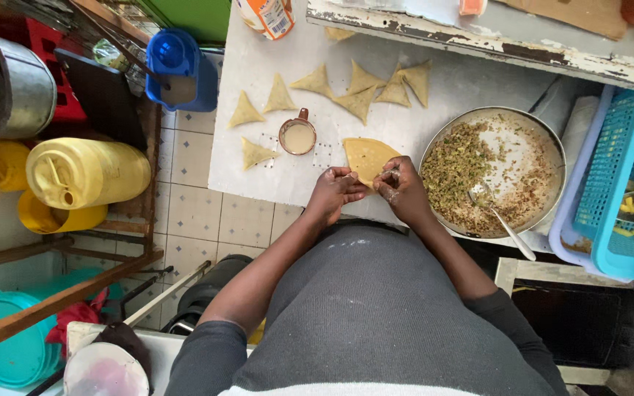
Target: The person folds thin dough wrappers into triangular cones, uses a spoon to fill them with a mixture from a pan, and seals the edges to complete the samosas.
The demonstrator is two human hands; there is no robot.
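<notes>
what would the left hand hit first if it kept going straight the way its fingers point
The left hand points toward the right hand and already touches the folded pastry sheet between them. Going on, it would probably press into that sheet, then the right hand's fingers.

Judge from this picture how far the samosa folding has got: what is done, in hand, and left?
Done: about eight folded triangles lie on the white table. In hand: the left hand and right hand are pinching a pastry sheet. Left: plenty of filling remains in the metal pan, spoon resting in it.
</notes>
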